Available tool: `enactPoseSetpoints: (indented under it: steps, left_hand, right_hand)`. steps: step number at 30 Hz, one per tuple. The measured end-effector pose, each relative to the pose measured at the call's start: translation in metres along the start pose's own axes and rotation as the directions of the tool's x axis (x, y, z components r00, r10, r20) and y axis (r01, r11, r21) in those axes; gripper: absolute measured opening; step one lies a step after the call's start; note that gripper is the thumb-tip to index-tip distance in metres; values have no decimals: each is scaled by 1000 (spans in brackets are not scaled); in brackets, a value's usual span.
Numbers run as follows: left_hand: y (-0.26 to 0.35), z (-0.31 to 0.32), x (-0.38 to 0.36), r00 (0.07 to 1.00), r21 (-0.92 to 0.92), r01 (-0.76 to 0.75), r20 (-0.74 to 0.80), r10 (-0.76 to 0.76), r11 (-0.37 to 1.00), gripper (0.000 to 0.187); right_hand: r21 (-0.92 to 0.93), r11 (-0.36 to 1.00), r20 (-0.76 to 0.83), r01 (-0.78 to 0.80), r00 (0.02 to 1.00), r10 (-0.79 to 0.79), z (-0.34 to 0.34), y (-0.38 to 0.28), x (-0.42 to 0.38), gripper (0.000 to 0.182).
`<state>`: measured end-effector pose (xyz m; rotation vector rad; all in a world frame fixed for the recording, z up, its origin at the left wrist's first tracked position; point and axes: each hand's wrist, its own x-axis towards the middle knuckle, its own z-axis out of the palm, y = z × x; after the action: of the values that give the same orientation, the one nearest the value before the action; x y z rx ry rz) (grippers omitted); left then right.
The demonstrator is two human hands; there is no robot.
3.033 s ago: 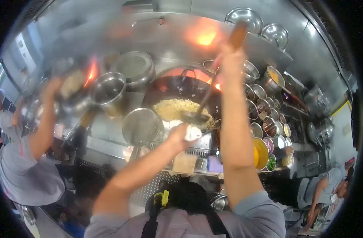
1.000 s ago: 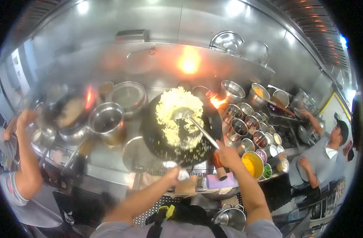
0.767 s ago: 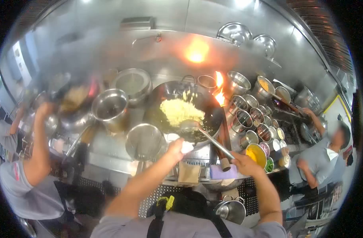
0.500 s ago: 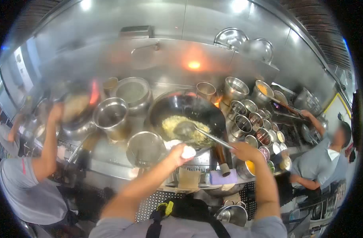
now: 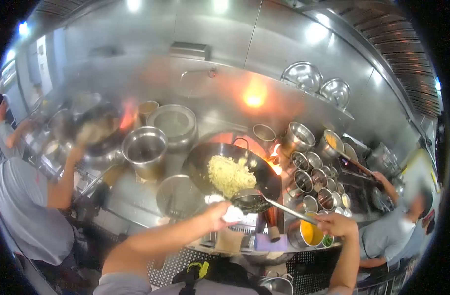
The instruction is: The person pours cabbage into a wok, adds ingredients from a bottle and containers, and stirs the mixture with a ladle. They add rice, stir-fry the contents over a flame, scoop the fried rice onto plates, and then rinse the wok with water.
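Note:
A black wok (image 5: 205, 162) holds a heap of yellow fried rice (image 5: 229, 175) over a burner, with flames (image 5: 273, 164) at its right rim. My left hand (image 5: 219, 215) grips the wok's near edge through a white cloth (image 5: 233, 214). My right hand (image 5: 336, 224) is shut on the long handle of a steel ladle (image 5: 252, 202). The ladle's bowl hovers at the wok's near right rim, beside the rice.
Steel pots (image 5: 145, 150) and a lid (image 5: 178, 196) stand left of the wok. Several seasoning tins (image 5: 311, 174) and a bowl of yellow liquid (image 5: 308, 233) sit to the right. A person on the left tosses another wok (image 5: 94, 130); another person (image 5: 392, 231) works at right.
The wok tossed the rice up and settled again. My right hand pulled the ladle back out of the rice to the wok's near rim. My view shifted down and right.

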<state>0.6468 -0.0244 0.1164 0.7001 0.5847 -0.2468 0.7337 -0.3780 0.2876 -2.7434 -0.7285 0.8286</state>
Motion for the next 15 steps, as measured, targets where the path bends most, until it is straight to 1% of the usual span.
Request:
enactPoseSetpoints:
  steps: [1,2,3,4,5,6,7,8,9,10,11,12,14,15]
  left_hand:
    - [1,-8,25,999,-48,50,21,-49,998,22]
    - [-5,-21,60,994,-98,105,47,-101,990,22]
    - [-7,-26,82,999,-46,29,-24,-30,999,22]
    - [-26,-36,94,1000,-66,8,-29,-10,998,22]
    - [-51,-49,103,999,-80,-25,-34,22,997,22]
    - [-69,-56,109,998,-88,-62,-33,60,994,23]
    - [-87,-64,105,999,-74,-33,-11,32,997,22]
    - [-95,-71,97,986,-99,154,-46,-159,983,21]
    - [-56,-25,6,980,-157,176,-68,-189,972,21]
    - [-72,-38,20,997,-140,76,-5,-78,987,20]
    - [-58,-27,16,997,-158,78,-2,-79,984,20]
    - [-42,-13,8,994,-177,105,-2,-107,979,20]
    - [-12,1,39,996,-151,65,-47,-73,986,20]
    - [-16,-9,63,1000,-139,27,13,-25,990,21]
  right_hand:
    - [-5,997,-30,82,996,-82,10,4,19,46]
    - [2,991,-90,133,987,-132,33,13,49,45]
    - [3,983,-150,183,972,-181,57,23,78,45]
    - [6,976,-238,218,948,-211,87,30,119,46]
    - [-200,970,-353,135,914,-200,122,30,142,45]
    - [-267,958,-386,101,900,-203,126,23,140,45]
    - [-330,942,-418,63,885,-206,129,16,138,45]
    - [-273,957,-359,100,912,-197,106,-3,96,45]
    - [-214,967,-305,135,932,-198,85,-17,72,44]
    - [-160,976,-233,145,956,-180,63,-14,65,44]
    - [-100,985,-139,139,979,-152,39,2,54,43]
    - [-29,994,-25,106,994,-107,29,11,43,42]
    - [13,998,-15,59,998,-59,28,-13,69,43]
    - [-133,976,-209,174,957,-199,53,-4,102,41]
